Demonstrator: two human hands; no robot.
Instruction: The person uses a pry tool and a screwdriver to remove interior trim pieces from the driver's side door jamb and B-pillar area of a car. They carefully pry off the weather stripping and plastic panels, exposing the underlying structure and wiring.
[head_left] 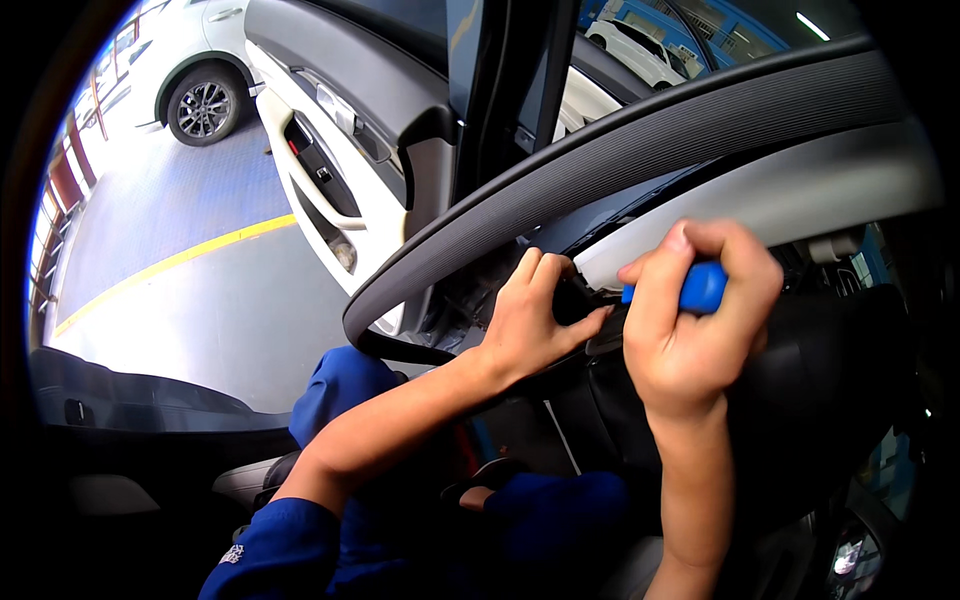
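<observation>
The right hand [700, 345] clamps a blue handle [705, 288] near a lower edge of the white panel [780, 195]; the left hand [528, 320] has its thumb apart. Work looks unfinished.

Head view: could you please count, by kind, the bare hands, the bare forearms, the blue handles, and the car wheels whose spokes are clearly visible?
Hands, left hand and right hand: 2
Forearms, left forearm and right forearm: 2
Blue handle: 1
Spoked wheel: 1
Total: 6
</observation>
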